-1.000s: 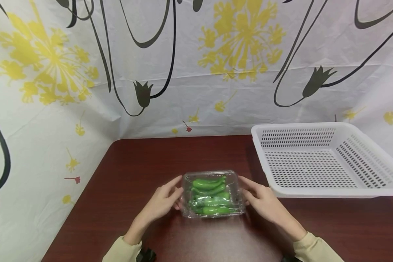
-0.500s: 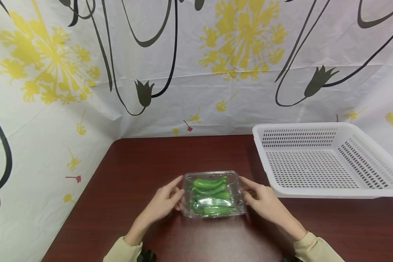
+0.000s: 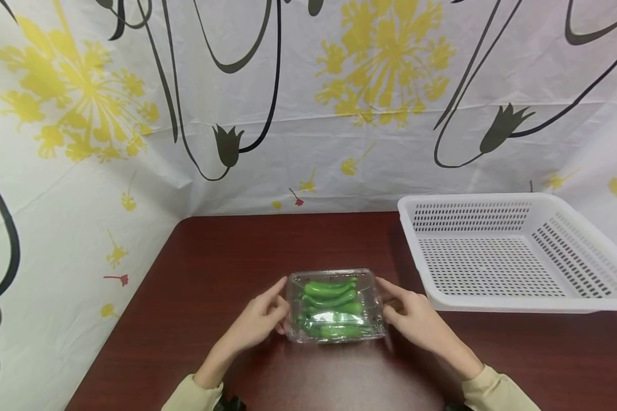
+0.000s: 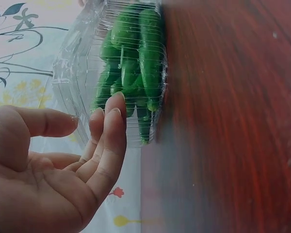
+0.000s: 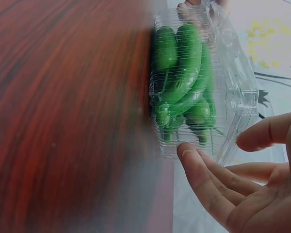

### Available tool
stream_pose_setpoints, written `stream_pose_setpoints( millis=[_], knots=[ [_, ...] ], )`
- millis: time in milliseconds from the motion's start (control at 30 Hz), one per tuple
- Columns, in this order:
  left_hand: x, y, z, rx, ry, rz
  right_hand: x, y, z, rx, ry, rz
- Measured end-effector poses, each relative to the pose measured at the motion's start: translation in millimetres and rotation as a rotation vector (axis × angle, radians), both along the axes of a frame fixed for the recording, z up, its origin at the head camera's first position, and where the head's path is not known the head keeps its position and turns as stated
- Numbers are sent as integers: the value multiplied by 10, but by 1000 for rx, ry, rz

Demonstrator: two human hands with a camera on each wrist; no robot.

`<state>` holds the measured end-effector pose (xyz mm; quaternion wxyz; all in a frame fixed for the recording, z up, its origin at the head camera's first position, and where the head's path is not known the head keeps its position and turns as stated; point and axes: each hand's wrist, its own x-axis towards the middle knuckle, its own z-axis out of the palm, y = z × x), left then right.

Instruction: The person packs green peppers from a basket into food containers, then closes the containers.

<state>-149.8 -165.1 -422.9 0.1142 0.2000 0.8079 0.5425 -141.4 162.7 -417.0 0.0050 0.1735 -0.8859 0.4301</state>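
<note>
A clear plastic clamshell box [image 3: 370, 305] rests on the table between my hands. Through its lid show several slim, curved green vegetables [image 3: 330, 290] lying side by side. My left hand [image 3: 252, 322] is at the box's left end, its fingertips right at the ribbed wall [image 4: 92, 63] in the left wrist view, thumb beside the lid edge. At the opposite end, the fingertips of my right hand [image 3: 419, 319] meet the lower wall, with the thumb near the lid rim, as the right wrist view shows. Both hands have loosely bent fingers, and neither wraps round the box.
A white perforated plastic basket [image 3: 421, 268] stands at the right rear of the dark red-brown wooden table [image 3: 226, 245]. Close behind the table and along its left side hangs a white sheet [image 3: 288, 148] with yellow and grey flower prints.
Little differs. The head view has shifted slightly, and the right thumb has edged a touch closer to the box's end. The box has stayed in place.
</note>
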Motion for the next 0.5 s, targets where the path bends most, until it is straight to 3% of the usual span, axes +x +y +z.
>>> stream_pose_setpoints(
  millis=[233,500],
  knots=[
    [47,-12,-13,17,-18,-26,32,3,11,-16,11,7],
    [105,-5,-1,31,-66,-28,84,16,13,-55,-41,17]
  ],
)
